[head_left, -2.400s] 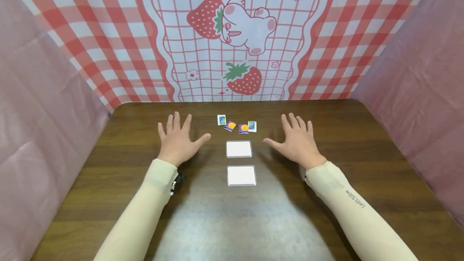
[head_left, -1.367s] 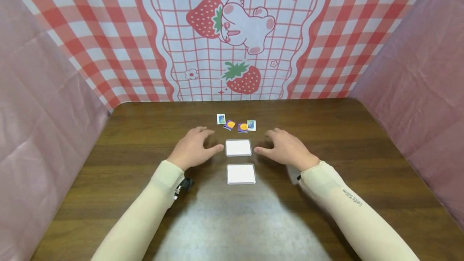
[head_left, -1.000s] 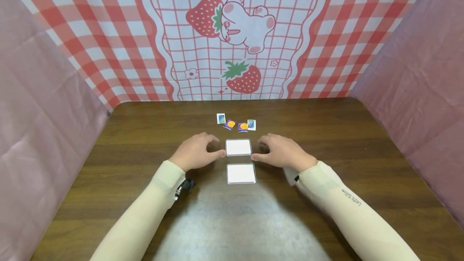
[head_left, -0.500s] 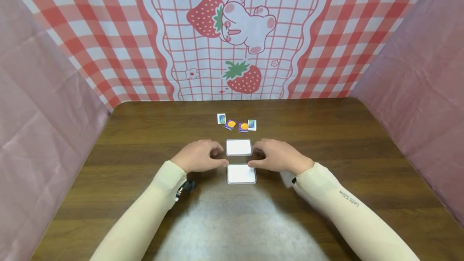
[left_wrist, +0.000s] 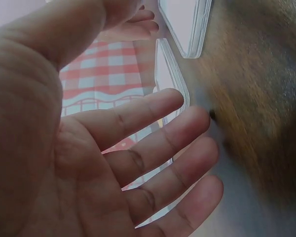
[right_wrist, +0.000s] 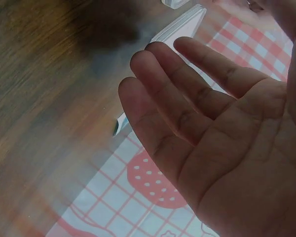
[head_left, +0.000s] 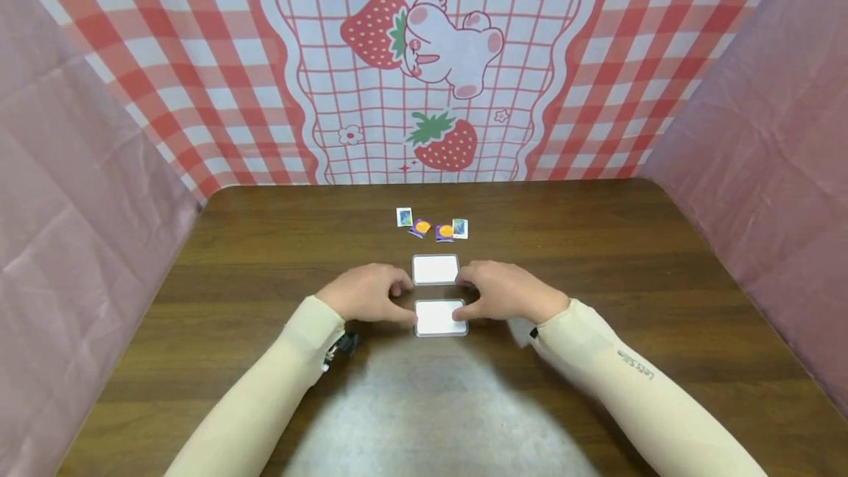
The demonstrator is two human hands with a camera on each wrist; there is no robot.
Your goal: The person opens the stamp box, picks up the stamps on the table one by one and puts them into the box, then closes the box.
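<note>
Two flat rectangular cases with white faces and clear rims lie one behind the other on the table in the head view: the near case [head_left: 437, 319] and the far case [head_left: 435, 269]. My left hand [head_left: 367, 293] is at their left side, its thumb tip by the near case's left edge. On the right, my right hand [head_left: 510, 293] has its thumb tip over the near case's right edge; contact is unclear. Both wrist views show relaxed, nearly straight fingers with nothing in the left palm [left_wrist: 84, 173] or the right palm [right_wrist: 246, 143].
Behind the far case lie two purple packets with orange discs, a left packet [head_left: 420, 227] and a right packet [head_left: 445, 232]. Beside them are two small white-bordered picture cards, left card [head_left: 404, 217] and right card [head_left: 460, 228]. A checked strawberry cloth [head_left: 437, 72] hangs behind the brown table [head_left: 265, 241].
Both hands have come inward and toward me from their wide, spread pose, going past the far case to the near case. Their fingers are now more bent. The cases, packets and cards stay put.
</note>
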